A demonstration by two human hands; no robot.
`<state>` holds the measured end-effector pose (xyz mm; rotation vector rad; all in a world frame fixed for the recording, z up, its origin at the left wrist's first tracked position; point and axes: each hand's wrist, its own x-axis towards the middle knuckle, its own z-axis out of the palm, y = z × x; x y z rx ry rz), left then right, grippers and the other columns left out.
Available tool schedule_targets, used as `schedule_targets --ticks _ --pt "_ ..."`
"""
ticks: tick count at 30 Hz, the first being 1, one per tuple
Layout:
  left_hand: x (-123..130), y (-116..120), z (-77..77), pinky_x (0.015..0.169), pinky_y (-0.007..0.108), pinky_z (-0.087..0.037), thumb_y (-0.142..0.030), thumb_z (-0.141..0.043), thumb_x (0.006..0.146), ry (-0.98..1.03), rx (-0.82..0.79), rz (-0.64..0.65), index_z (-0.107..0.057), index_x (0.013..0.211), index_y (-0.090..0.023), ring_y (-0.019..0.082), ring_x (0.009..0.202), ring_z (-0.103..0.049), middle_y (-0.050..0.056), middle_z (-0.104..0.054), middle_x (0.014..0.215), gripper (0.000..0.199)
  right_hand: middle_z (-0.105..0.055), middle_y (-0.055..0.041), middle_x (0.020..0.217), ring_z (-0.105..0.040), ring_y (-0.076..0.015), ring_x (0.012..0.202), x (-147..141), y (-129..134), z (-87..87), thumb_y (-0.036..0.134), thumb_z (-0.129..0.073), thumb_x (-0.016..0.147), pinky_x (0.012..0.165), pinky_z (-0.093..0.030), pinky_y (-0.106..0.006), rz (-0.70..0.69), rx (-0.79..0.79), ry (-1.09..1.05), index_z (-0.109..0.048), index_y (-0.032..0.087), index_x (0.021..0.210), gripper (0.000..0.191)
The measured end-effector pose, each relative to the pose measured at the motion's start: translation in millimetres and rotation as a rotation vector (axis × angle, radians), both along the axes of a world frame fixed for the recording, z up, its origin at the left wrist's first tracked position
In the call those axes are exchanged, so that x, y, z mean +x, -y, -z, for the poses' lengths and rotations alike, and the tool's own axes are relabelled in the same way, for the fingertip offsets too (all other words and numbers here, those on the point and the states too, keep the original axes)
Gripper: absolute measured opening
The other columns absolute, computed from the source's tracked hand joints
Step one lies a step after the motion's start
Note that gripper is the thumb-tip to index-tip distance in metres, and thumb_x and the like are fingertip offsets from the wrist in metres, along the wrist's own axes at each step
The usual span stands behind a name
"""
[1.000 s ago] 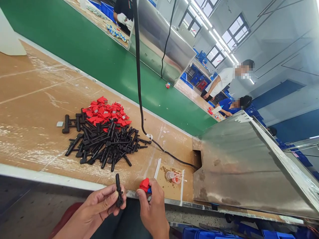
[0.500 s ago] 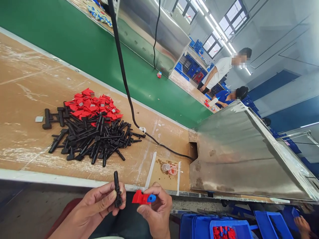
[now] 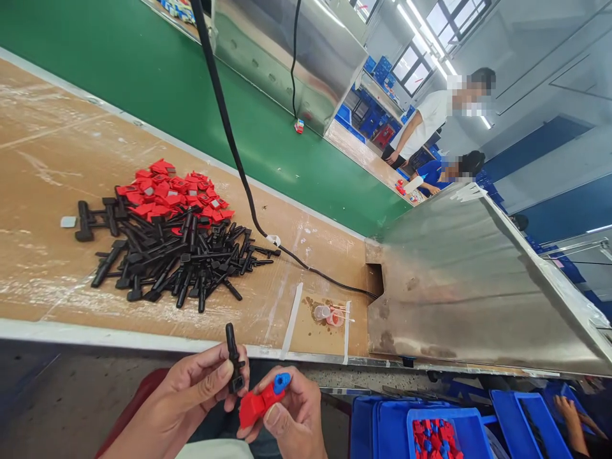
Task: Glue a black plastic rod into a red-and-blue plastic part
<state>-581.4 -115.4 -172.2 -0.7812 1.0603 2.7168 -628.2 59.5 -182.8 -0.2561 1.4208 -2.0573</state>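
Observation:
Between the thumb and fingers of my left hand [image 3: 205,389] is a black rod-like part [image 3: 233,357], held nearly upright with its thick end low. Just to its right, my right hand [image 3: 296,408] pinches a red piece [image 3: 255,407] with a blue tip [image 3: 282,382] that points up and right. The two parts are close but apart, in front of the table's near edge. On the brown table [image 3: 38,268] lies a heap of black parts [image 3: 167,255], with a pile of red pieces [image 3: 172,191] behind it.
A black cable [image 3: 229,134] crosses the table towards a metal housing [image 3: 459,280]. Small cups [image 3: 335,317] with swabs stand between tape strips. Below right, a blue bin [image 3: 468,427] holds red and blue parts. Beyond the green belt [image 3: 182,108] are two people; another person's hand [image 3: 567,408] shows lower right.
The red piece has turned in my right hand, its blue tip now up and its red end lower left. My hands are closer together. The view has shifted slightly.

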Motion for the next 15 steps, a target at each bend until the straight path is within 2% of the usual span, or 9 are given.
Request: schedule_targets --ticks 4,7,11,15 --pt "-6.0 -5.9 -11.7 0.052 0.027 -0.048 -0.074 -0.105 0.037 0.107 -0.037 -0.074 -0.079 0.072 -0.018 0.018 0.059 -0.051 0.007 -0.061 0.065 0.070 -0.063 -0.0025 0.066 -0.044 -0.0096 0.040 4.2 5.0 0.6 0.069 -0.090 0.077 0.041 -0.040 -0.024 0.059 0.008 0.033 -0.082 0.018 0.109 0.061" --pt "-8.8 -5.8 -17.0 0.051 0.028 -0.047 -0.076 -0.103 0.035 0.112 -0.049 -0.074 -0.077 0.069 -0.018 0.018 0.060 -0.050 0.008 -0.060 0.065 0.072 -0.062 -0.0028 0.066 -0.038 -0.0084 0.039 4.7 7.5 -0.5 0.073 -0.091 0.072 0.037 -0.036 -0.024 0.113 0.001 0.067 -0.084 0.018 0.106 0.066" --pt "-10.3 -5.9 -23.6 0.052 0.027 -0.048 -0.077 -0.103 0.033 0.119 -0.065 -0.066 -0.077 0.067 -0.019 0.017 0.059 -0.048 0.009 -0.062 0.065 0.073 -0.060 -0.0015 0.061 -0.039 -0.0070 0.038 3.6 6.6 1.7 0.066 -0.091 0.078 0.038 -0.034 -0.020 0.077 -0.072 0.102 -0.086 0.018 0.109 0.058" --pt "-5.6 -9.6 -17.1 0.051 0.027 -0.047 -0.078 -0.102 0.037 0.096 -0.087 -0.078 -0.077 0.068 -0.019 0.017 0.059 -0.048 0.008 -0.062 0.065 0.072 -0.060 -0.0029 0.065 -0.040 -0.0067 0.039 3.6 5.8 -5.4 0.070 -0.088 0.079 0.035 -0.036 -0.020 0.138 -0.016 0.015 -0.087 0.016 0.109 0.061"
